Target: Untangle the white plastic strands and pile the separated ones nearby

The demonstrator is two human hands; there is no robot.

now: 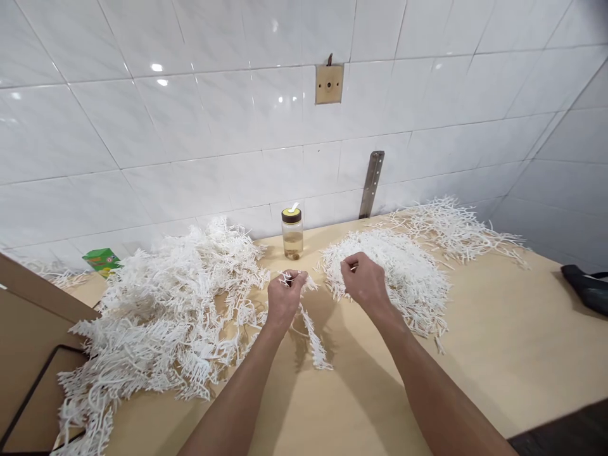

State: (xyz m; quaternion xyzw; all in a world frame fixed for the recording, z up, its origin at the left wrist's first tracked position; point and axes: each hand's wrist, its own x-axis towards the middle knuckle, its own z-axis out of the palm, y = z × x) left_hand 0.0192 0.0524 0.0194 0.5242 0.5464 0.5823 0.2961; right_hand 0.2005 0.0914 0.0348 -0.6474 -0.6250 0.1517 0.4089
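My left hand (pixel 284 299) is closed around a white branched plastic strand (pixel 313 339). One length of it hangs down over the table, and a short tuft sticks out past the fingertips. To the right, my right hand (pixel 365 278) is held in a pinch over the near-left side of a heap of small white pieces (pixel 408 272). Whatever lies between those fingertips is too small or hidden to make out. A large tangled pile of white branched strands (pixel 175 310) spreads to the left of my left hand.
A jar with a dark-rimmed yellow lid (pixel 292 234) stands behind my hands, some liquid inside. Bare white stems (pixel 456 228) lie at the back right. A green box (pixel 101 261) sits behind the left pile. A metal strip (pixel 371 183) leans on the tiled wall; a black object (pixel 586 288) is far right.
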